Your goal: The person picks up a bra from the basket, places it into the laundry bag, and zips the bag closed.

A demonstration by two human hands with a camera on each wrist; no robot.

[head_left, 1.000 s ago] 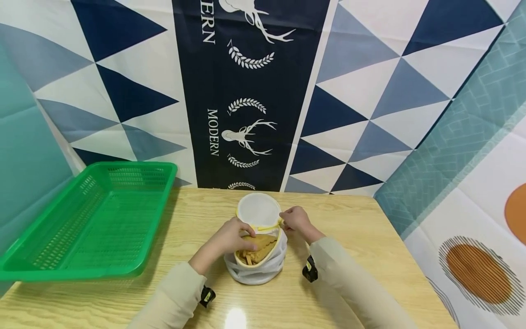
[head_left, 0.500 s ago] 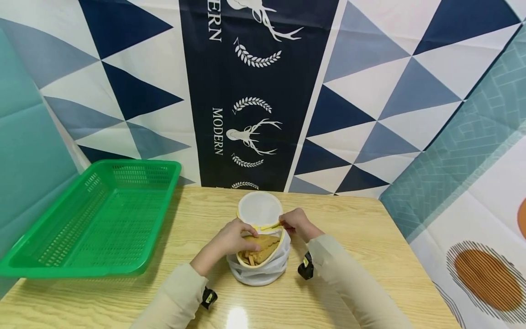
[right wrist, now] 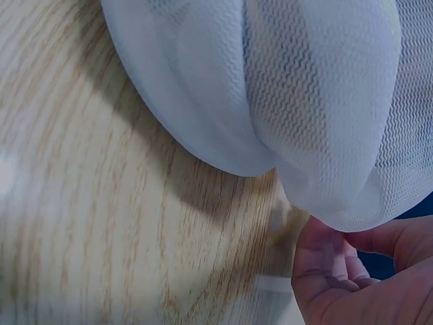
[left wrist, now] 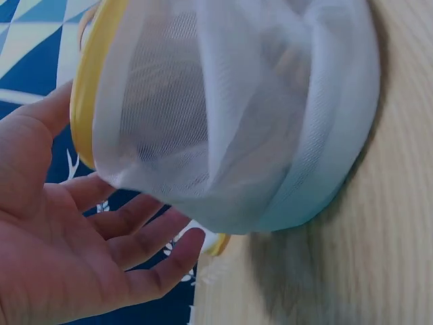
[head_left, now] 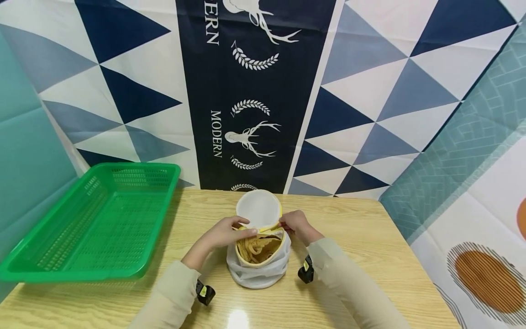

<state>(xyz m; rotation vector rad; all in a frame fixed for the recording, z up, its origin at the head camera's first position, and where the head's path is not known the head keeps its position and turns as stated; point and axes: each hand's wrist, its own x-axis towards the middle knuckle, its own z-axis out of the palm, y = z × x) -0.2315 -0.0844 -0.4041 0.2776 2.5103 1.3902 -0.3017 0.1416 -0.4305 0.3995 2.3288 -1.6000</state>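
Observation:
A white mesh laundry bag (head_left: pixel 258 278) with yellow zip trim stands on the table, its round lid (head_left: pixel 259 209) flipped back toward the wall. Inside lie tan, folded cloth-like pieces (head_left: pixel 263 249), some strap-like; their exact kind cannot be told. My left hand (head_left: pixel 226 233) is at the left of the opening, thumb stretched over it. In the left wrist view the fingers of that hand (left wrist: pixel 88 230) are loosely spread beside the yellow rim (left wrist: pixel 95 81). My right hand (head_left: pixel 297 225) pinches the edge by the lid's right end; its curled fingers (right wrist: pixel 321 250) show below the mesh.
A large green plastic basket (head_left: pixel 158 228) stands at the left of the wooden table (head_left: pixel 345 256). Behind the table hangs a patterned cloth (head_left: pixel 246 91) with triangles and deer prints. Black wrist cameras (head_left: pixel 306 269) sit on both wrists.
My left hand has lifted off the tan pieces and shifted slightly back to the rim; more of the loose folds show. The lid stands a little higher. My right hand keeps its place.

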